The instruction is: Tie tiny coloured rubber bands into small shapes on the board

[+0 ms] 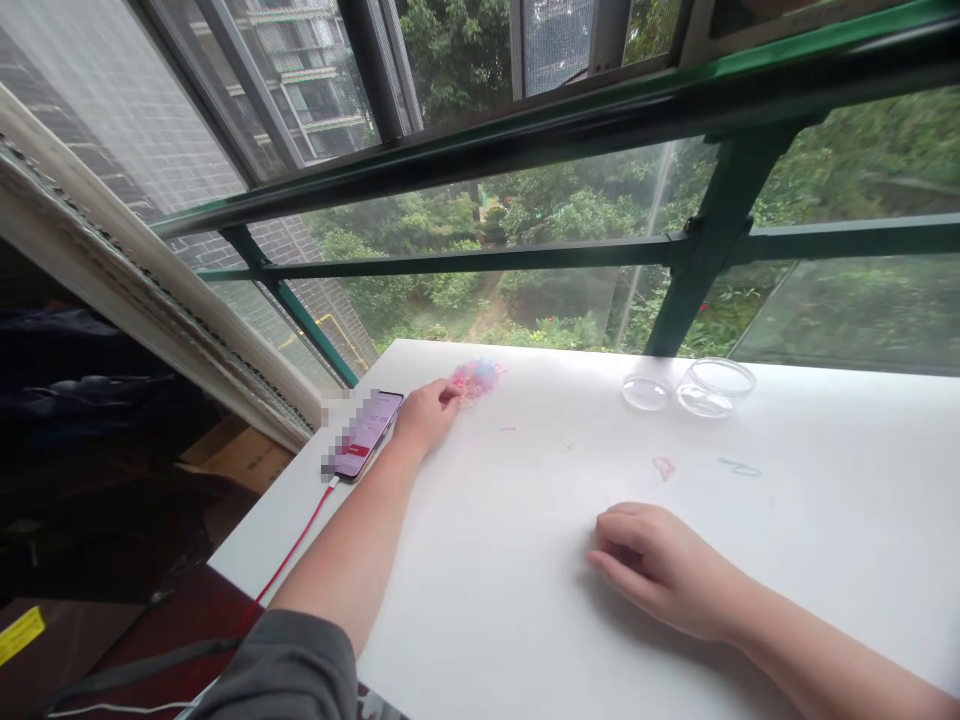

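Note:
My left hand [429, 415] reaches to the far left of the white table, with thumb and fingers drawn together at the near edge of a heap of small coloured rubber bands [481, 374]. Whatever is between those fingertips is hidden. My right hand [664, 568] rests on the tabletop, loosely curled, a gap between thumb and fingers and nothing visible in it. Beyond it lie a pink rubber band [664, 467] and a green rubber band [741, 467]. Fainter are a pale yellowish band [567, 444] and a short reddish one [508, 429].
Clear round plastic dishes [646, 393] stand near the table's far edge. Left of my left forearm lies a phone [369, 435] on a red cable [296, 540]. A green railing [480, 262] and window glass border the white table [480, 610]. A cardboard box [236, 455] sits below left.

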